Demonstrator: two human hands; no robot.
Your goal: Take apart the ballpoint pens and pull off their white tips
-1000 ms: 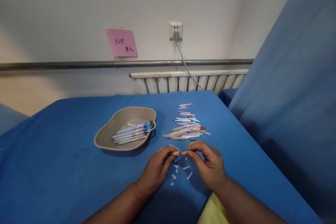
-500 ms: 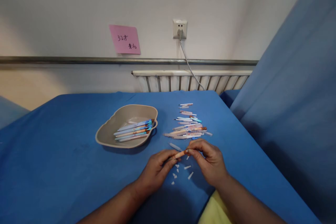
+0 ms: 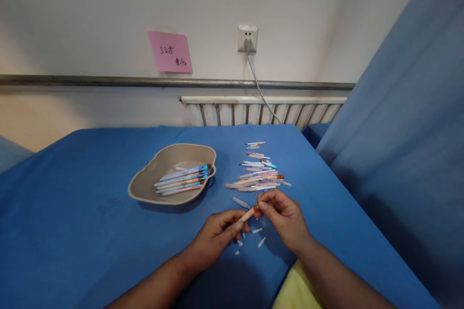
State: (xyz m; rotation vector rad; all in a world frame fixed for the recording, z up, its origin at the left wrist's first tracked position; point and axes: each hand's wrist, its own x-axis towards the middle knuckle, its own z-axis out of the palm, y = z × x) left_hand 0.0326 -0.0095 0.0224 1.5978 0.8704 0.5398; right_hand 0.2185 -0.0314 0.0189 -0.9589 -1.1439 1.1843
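While an orange pen [image 3: 249,214] is gripped low by the left hand [image 3: 216,234] and pinched at its brown end by the right hand [image 3: 284,215], seemingly whole pens [image 3: 183,181] are gathered in the beige tray [image 3: 147,186]. Loose pen parts [image 3: 250,183], apparently not yet joined, are spread on the blue cloth [image 3: 90,231].

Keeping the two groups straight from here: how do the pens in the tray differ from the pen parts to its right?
The pens look assembled, while the pen parts include separate thin white rods. The pens lie mostly in one bundle inside the tray; the pen parts spread in several clusters on the blue cloth. Both lie mostly sideways across the view.
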